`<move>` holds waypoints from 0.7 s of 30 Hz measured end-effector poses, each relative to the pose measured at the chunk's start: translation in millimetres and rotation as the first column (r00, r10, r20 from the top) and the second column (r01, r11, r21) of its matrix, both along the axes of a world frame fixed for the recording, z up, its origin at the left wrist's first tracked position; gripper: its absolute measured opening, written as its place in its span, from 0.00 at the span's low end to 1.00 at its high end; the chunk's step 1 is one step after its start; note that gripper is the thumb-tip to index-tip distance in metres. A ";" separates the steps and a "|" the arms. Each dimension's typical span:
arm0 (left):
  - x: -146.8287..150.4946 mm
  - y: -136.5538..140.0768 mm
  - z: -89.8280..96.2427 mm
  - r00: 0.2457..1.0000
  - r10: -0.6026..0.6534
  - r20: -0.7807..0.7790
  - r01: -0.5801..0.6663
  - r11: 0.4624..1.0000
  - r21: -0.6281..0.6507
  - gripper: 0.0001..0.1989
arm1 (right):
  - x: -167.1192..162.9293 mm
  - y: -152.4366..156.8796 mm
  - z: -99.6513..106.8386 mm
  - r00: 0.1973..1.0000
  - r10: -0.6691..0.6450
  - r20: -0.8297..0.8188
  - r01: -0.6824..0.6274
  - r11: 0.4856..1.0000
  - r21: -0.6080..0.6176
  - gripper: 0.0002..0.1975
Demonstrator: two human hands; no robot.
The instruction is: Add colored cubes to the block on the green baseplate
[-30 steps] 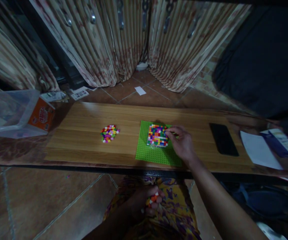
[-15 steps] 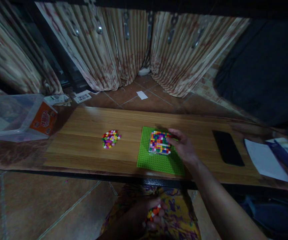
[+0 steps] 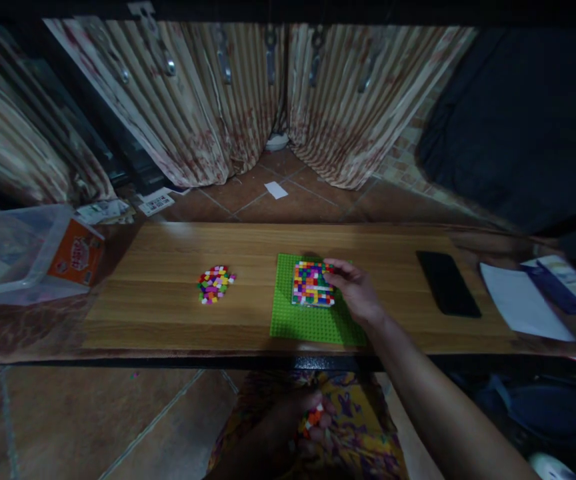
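Note:
A green studded baseplate (image 3: 288,327) lies on the wooden board. On it stands a low square block of many-coloured toy bricks (image 3: 313,285). My right hand (image 3: 358,293) reaches over the block's right side, thumb and fingertips closed together at its upper right corner. Whatever is between those fingertips is too small to make out. Low over my lap, my left hand (image 3: 318,427) is cupped around several loose toy bricks (image 3: 313,418), orange, red, yellow and white. To the left of the baseplate lies a loose pile of small bricks (image 3: 214,285) in mixed colours.
A black phone-like slab (image 3: 448,283) lies on the wooden board (image 3: 158,320) at right, with white paper (image 3: 523,300) beyond it. A clear plastic bin (image 3: 23,260) with an orange label stands at far left. Striped curtains (image 3: 193,107) hang behind.
The view has shifted slightly, moving the scene a little leftward. My right hand stays at the block's upper right corner, and my left hand still holds the loose bricks.

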State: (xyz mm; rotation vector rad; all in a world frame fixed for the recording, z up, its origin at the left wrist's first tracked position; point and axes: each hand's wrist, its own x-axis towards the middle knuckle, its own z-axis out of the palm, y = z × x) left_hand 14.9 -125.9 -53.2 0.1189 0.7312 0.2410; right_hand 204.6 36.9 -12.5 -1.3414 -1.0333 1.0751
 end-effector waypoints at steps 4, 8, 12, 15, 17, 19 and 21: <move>-1.5 -1.7 1.0 0.998 0.025 0.064 -0.022 0.998 -0.053 0.17 | 1.6 -1.0 1.3 0.999 0.038 -0.015 -0.038 0.999 0.015 0.18; -3.8 -2.7 3.3 0.990 0.105 0.099 -0.094 0.990 -0.107 0.13 | 9.3 -8.6 6.1 0.988 -0.097 -0.121 0.104 0.993 0.048 0.18; -4.8 0.6 5.8 0.966 0.156 0.207 -0.102 0.963 -0.250 0.09 | 18.4 -38.7 13.4 0.952 -0.262 -0.157 0.261 0.965 -0.026 0.12; -4.1 3.1 8.2 0.953 0.191 0.234 -0.103 0.934 -0.342 0.06 | 14.1 -82.0 18.3 0.965 -0.249 -0.080 0.243 0.967 -0.076 0.11; -3.6 4.2 9.0 0.944 0.229 0.237 -0.123 0.911 -0.393 0.06 | 3.5 -116.7 21.2 0.989 -0.148 0.014 0.148 0.982 -0.113 0.10; -3.1 4.7 9.1 0.935 0.260 0.242 -0.140 0.896 -0.422 0.06 | -10.7 -151.7 22.9 0.996 -0.033 0.087 0.048 0.983 -0.177 0.08; -2.2 4.8 9.2 0.928 0.295 0.227 -0.176 0.886 -0.429 0.06 | -24.9 -183.2 22.3 0.987 0.111 0.118 -0.080 0.968 -0.236 0.08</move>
